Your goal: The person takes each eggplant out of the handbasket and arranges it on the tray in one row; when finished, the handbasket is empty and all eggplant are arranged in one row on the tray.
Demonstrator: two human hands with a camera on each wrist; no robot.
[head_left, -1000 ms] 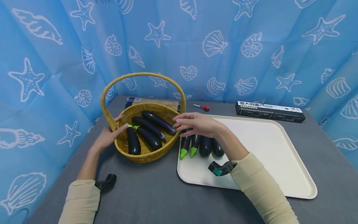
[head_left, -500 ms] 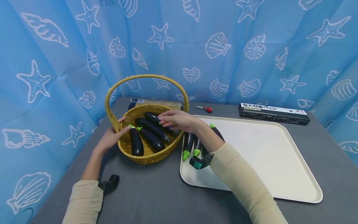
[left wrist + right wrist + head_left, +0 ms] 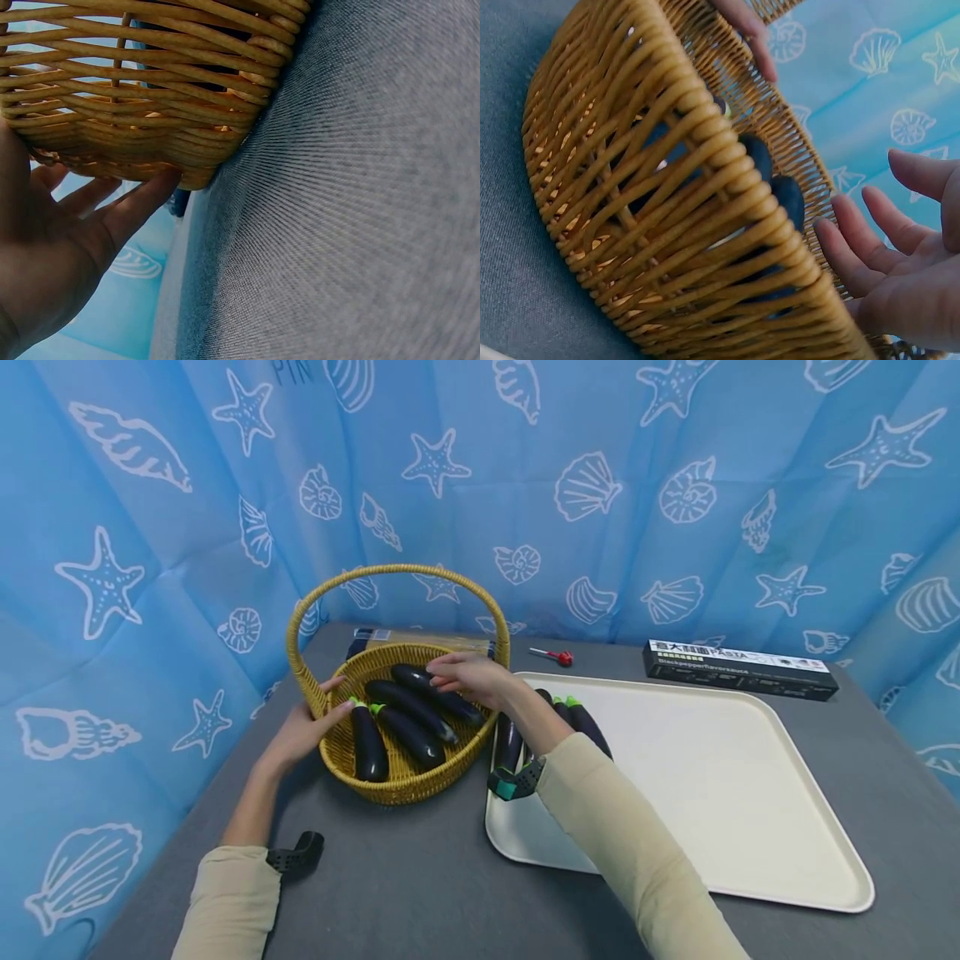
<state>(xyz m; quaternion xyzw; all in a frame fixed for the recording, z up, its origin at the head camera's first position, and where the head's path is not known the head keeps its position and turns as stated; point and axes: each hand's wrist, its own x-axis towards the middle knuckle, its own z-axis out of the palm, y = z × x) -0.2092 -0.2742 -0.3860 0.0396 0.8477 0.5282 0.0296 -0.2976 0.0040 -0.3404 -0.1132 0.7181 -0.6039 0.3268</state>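
A yellow wicker basket (image 3: 408,789) with a tall hoop handle stands on the left of the table, holding several dark purple eggplants (image 3: 411,737). My left hand (image 3: 296,735) grips the basket's left rim near the foot of the handle, thumb over the rim; the left wrist view has its fingers (image 3: 139,210) against the outer weave. Over the basket's right side is my right hand (image 3: 472,679), close above the rearmost eggplant (image 3: 435,693). In the right wrist view its fingers (image 3: 855,232) are loosely spread, with nothing between them. More eggplants (image 3: 588,727) lie on the tray, partly hidden by my right forearm.
The large cream tray (image 3: 712,793) fills the right of the grey table (image 3: 390,885). A black pasta box (image 3: 738,672) lies behind it. A red-tipped stick (image 3: 558,657) and a clear pack of yellowish noodles (image 3: 420,639) lie at the back, before a blue curtain (image 3: 525,485).
My right hand has moved left from the basket's right rim to over the eggplants inside. The left hand stays at the rim. The head view has shifted slightly.
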